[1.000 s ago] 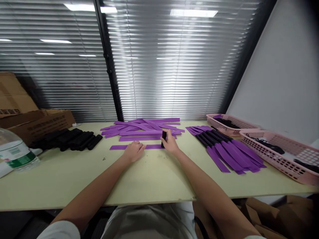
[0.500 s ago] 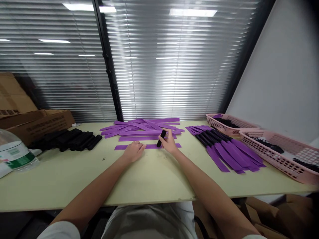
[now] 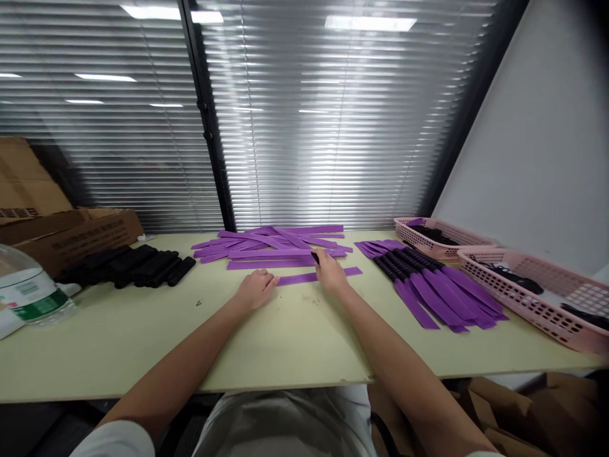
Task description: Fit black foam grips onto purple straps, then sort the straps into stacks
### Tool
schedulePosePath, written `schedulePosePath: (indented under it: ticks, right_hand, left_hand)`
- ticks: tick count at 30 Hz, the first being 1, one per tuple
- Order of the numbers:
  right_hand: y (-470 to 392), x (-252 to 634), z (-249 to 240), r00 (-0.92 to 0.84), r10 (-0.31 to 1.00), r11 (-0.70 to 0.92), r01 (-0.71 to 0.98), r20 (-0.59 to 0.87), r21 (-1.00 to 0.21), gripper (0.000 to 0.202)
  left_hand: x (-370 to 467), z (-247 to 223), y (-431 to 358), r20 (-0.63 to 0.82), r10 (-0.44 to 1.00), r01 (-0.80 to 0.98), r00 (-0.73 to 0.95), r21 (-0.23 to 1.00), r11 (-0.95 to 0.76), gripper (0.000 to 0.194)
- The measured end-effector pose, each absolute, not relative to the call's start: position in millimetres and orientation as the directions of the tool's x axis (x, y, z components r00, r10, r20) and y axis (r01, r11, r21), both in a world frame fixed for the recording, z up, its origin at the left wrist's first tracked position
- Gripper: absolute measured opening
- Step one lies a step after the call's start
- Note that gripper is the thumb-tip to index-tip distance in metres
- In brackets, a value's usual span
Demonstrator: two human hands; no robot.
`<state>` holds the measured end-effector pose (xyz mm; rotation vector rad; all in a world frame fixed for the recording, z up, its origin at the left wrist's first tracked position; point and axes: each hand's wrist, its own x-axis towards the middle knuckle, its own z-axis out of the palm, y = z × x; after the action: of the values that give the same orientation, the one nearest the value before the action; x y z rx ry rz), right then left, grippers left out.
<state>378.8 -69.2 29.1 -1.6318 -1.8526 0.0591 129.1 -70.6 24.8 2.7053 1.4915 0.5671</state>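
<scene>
Near centre, the right hand (image 3: 329,273) pinches a black piece (image 3: 314,258) (mostly hidden); the left hand (image 3: 255,289), grip unclear, touches the near purple strip (image 3: 297,278).

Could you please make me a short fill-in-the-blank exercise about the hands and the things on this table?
1. The small piece gripped in the right hand is coloured ____.
2. The flat strip running from the left hand toward the right hand is coloured ____.
3. The pink baskets on the table number ____.
4. The clear bottle is on the person's ____ side.

Missing words: black; purple; two; left.
</scene>
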Motion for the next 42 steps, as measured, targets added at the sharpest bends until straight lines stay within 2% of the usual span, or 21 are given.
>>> schedulePosePath:
  ticks: [2, 4, 7, 10, 12, 16, 19, 21, 25, 28, 31, 34, 37, 39, 42]
  right_hand:
    - [-67.2, 376.7, 25.5, -0.072, 0.874, 0.367, 0.746, 0.481, -0.556, 0.04]
    - [-65.5, 373.1, 21.6, -0.068, 0.85, 0.46, 0.575, 0.522, -0.676, 0.041]
    - [-64.5, 367.0, 17.4, -0.032, 0.829, 0.513, 0.441, 0.559, -0.736, 0.043]
    - [-65.9, 364.7, 18.1, -0.041, 0.83, 0.499, 0.498, 0.556, -0.709, 0.043]
    - [-67.8, 366.7, 21.8, -0.017, 0.862, 0.407, 0.619, 0.506, -0.672, 0.044]
    - [-71.5, 375.3, 31.9, 0.076, 0.905, 0.14, 0.877, 0.419, -0.46, 0.043]
    - [-71.4, 380.7, 36.1, 0.121, 0.915, -0.004, 0.957, 0.384, -0.292, 0.042]
    - [-70.2, 382.9, 36.9, 0.148, 0.917, -0.059, 0.969, 0.369, -0.242, 0.045]
    - [-69.1, 385.2, 35.6, 0.16, 0.922, -0.069, 0.964, 0.352, -0.256, 0.048]
    - [-69.3, 385.1, 31.7, 0.005, 0.919, 0.145, 0.925, 0.393, -0.352, 0.042]
    - [-67.6, 382.5, 26.3, -0.082, 0.872, 0.345, 0.803, 0.483, -0.487, 0.04]
    - [-65.4, 379.7, 24.1, -0.05, 0.869, 0.357, 0.752, 0.493, -0.553, 0.04]
    - [-65.7, 381.0, 27.2, 0.052, 0.892, 0.204, 0.84, 0.449, -0.503, 0.042]
    - [-66.7, 384.1, 31.0, 0.104, 0.895, 0.082, 0.917, 0.435, -0.389, 0.043]
    - [-67.2, 388.6, 35.1, 0.1, 0.903, 0.002, 0.972, 0.417, -0.237, 0.049]
  left_hand:
    - [128.9, 24.7, -70.3, 0.316, 0.812, 0.808, 0.49, 0.183, -0.56, 0.055]
    - [128.7, 24.4, -70.1, 0.321, 0.803, 0.795, 0.503, 0.194, -0.575, 0.056]
    - [128.9, 23.9, -69.8, 0.327, 0.788, 0.778, 0.521, 0.196, -0.596, 0.057]
    - [129.0, 23.3, -69.5, 0.331, 0.783, 0.774, 0.526, 0.195, -0.602, 0.057]
    - [128.9, 22.8, -69.1, 0.329, 0.79, 0.781, 0.518, 0.196, -0.593, 0.057]
    - [128.3, 22.2, -68.9, 0.331, 0.812, 0.812, 0.481, 0.181, -0.555, 0.055]
    - [128.0, 22.8, -69.7, 0.312, 0.827, 0.83, 0.468, 0.165, -0.532, 0.056]
    - [127.9, 23.3, -70.2, 0.302, 0.831, 0.833, 0.468, 0.162, -0.528, 0.057]
    - [128.3, 23.2, -70.1, 0.316, 0.829, 0.835, 0.462, 0.162, -0.527, 0.055]
    - [128.5, 22.1, -69.1, 0.325, 0.824, 0.832, 0.464, 0.161, -0.532, 0.052]
    - [128.2, 21.1, -68.2, 0.323, 0.824, 0.832, 0.465, 0.159, -0.532, 0.052]
    - [128.0, 20.9, -68.1, 0.312, 0.828, 0.836, 0.466, 0.151, -0.528, 0.053]
    - [127.8, 21.0, -68.0, 0.308, 0.828, 0.834, 0.468, 0.157, -0.53, 0.055]
    - [127.8, 20.8, -67.6, 0.316, 0.82, 0.822, 0.478, 0.17, -0.544, 0.056]
    - [127.6, 20.0, -66.5, 0.33, 0.803, 0.8, 0.497, 0.184, -0.571, 0.058]
